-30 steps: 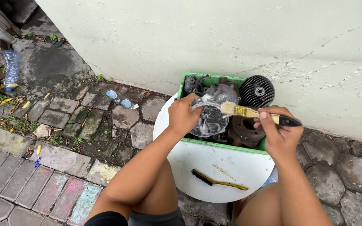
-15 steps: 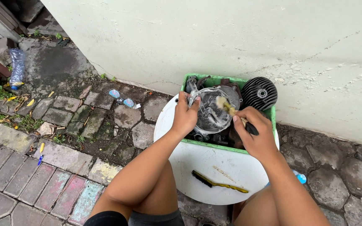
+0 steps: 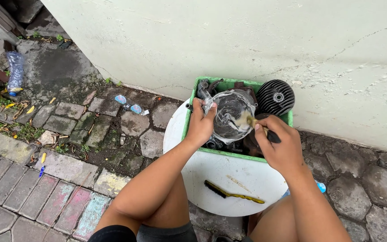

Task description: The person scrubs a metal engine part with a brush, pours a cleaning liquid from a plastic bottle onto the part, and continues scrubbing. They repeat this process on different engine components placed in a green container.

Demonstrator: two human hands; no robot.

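- The left hand point(image 3: 201, 123) grips the rim of a dark, wet metal engine cover point(image 3: 231, 114), held above the green crate point(image 3: 189, 117).
- The right hand point(image 3: 279, 145) is closed around a paintbrush point(image 3: 252, 122), bristles touching the cover.
- A wire brush point(image 3: 231, 192) lies on the round white worktop point(image 3: 229, 172).

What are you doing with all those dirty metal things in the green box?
A person sits over a green crate full of grimy engine parts, set on a round white board. The left hand grips a round metal cover, wet and smeared, while the right hand holds a paintbrush with its bristles against the cover. A black finned cylinder head leans at the crate's far corner, and a wire brush lies on the board.
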